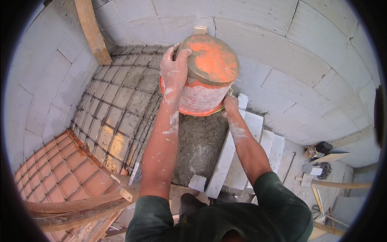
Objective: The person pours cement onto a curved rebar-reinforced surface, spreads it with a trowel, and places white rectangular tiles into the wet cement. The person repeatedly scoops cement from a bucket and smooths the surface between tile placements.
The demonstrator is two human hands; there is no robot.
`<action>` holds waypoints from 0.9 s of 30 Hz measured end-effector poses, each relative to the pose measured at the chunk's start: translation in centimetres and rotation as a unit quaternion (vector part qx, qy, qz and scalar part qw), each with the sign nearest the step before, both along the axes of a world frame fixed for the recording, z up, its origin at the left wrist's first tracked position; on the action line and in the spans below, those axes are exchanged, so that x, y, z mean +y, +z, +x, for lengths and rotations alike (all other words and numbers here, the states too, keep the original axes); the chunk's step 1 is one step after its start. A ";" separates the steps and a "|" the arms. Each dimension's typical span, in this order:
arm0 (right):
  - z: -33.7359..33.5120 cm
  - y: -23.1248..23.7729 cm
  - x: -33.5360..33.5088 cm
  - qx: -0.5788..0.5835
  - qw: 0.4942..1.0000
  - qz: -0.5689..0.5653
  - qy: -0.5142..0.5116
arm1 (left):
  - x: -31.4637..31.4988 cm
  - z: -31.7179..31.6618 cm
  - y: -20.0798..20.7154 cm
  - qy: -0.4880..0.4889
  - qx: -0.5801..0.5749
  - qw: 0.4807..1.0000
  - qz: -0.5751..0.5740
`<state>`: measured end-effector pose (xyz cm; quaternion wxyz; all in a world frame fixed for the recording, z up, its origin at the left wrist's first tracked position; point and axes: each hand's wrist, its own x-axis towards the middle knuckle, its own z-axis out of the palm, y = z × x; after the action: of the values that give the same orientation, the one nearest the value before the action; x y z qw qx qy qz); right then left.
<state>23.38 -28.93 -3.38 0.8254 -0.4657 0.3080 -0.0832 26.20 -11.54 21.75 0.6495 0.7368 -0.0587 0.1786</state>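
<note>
Bucket (206,76) mouth-down, axis roughly upright

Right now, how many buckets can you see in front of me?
1: an upside-down, mortar-smeared orange bucket, held between your left hand and right hand, over the grey concrete. I see no sign of another hidden.

Grey concrete (203,139) (rough, lumpy) bears a pale chunk (197,182).
</note>
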 end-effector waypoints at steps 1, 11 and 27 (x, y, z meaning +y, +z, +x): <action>0.5 0.6 -1.1 -0.055 0.998 -0.003 0.012 | -0.3 -1.0 1.6 -0.004 -0.022 1.000 -0.004; -9.2 4.9 3.8 0.065 0.997 -0.048 0.022 | 4.4 -5.2 -2.0 -0.038 0.037 0.996 -0.073; -65.3 -1.8 7.8 0.183 0.927 -0.086 -0.315 | 1.5 -35.5 -31.1 -0.255 0.523 0.810 -0.066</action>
<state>-41.91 -21.09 -5.17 0.6431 -0.4209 0.5760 -0.2784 -9.31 -10.01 -9.31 0.6511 0.6329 0.1162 -0.4025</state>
